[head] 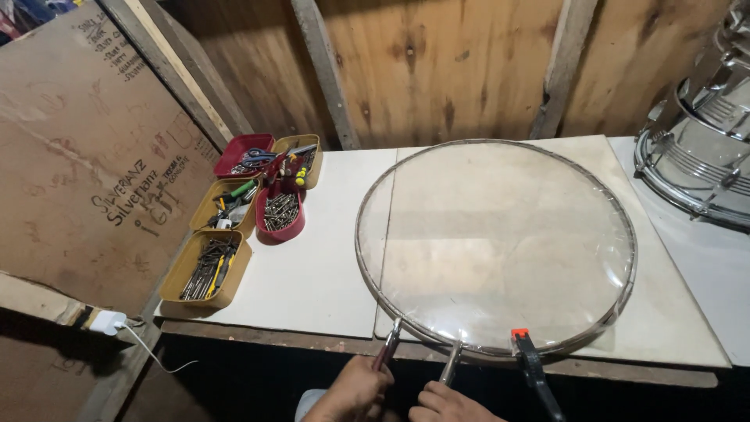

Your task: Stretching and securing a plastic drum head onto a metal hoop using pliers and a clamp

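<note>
Clear round drumhead [500,242], metal-rimmed, flat.

We are seeing a white workbench [312,273] carrying a large clear drumhead hoop [496,246], five small trays of screws and tools [254,207] sitting at its left, and a chrome drum [695,156] resting at right.

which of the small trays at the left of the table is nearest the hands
The tan rectangular tray of dark metal rods at the front; the other tan and red trays sit farther back toward the wooden wall.
</note>
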